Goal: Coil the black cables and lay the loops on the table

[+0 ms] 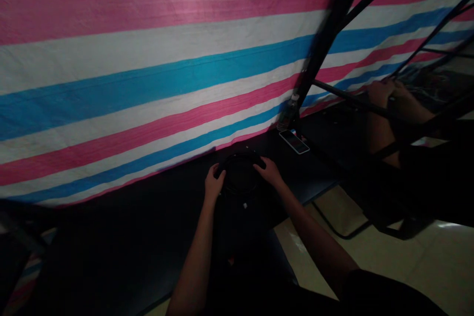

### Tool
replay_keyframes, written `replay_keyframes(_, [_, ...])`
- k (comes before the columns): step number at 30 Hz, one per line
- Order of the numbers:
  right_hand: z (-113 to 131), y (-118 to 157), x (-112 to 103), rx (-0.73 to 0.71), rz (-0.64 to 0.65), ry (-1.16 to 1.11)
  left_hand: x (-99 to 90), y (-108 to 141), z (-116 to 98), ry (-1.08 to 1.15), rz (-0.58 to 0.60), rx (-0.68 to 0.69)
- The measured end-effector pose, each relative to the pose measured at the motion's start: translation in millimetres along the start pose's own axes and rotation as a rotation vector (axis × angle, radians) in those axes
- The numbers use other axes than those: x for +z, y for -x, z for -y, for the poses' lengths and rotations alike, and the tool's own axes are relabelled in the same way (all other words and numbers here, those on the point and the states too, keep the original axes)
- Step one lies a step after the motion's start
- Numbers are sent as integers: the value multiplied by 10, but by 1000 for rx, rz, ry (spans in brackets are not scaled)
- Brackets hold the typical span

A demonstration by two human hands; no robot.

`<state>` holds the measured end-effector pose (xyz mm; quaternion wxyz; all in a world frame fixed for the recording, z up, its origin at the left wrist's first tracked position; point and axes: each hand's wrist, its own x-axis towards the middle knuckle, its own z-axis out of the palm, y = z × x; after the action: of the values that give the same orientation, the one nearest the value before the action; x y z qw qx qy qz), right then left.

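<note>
A dark coiled cable (240, 188) forms a ring on the black tabletop (148, 217), dim against the dark surface. My left hand (215, 182) curls its fingers and thumb round the ring's left side. On the other side, my right hand (268, 171) grips the ring's upper right part between thumb and fingers. A small white piece (245, 205), too small to identify, lies just below the ring. The poor light hides the cable's finer detail.
Beyond my right hand a phone (294, 141) lies beside a clear bottle (288, 112), near a black metal frame (326, 44). Striped sheeting (166, 74) hangs behind the table. At right, another person's hands (385, 94) are over the tabletop. A small reddish object (231, 260) shows low in view.
</note>
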<state>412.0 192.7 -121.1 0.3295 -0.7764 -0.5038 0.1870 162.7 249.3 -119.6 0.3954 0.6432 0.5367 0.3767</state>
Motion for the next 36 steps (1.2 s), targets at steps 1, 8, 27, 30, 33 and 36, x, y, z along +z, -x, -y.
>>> replay_keyframes(1, [7,38,38,-2,-13,-24,5,50,15,20,-3,1])
replay_keyframes(8, [50,282,240,42,3,-231,-145,340,127,98,-79,8])
replay_keyframes(27, [706,1004,1070,-121,53,-489,-1085,1211,494,-50,-378,-39])
replay_keyframes(30, [893,1127,1239,-150,71,-499,-1330,1302,608,-47,-446,-56])
replay_keyframes(33, [1060,1207,1370,-181,108,-517,-1504,1386,656,-62,-499,-66])
replay_keyframes(36, [1159,1243,1457,-209,150,-541,-1582,1473,654,-90,-552,-77])
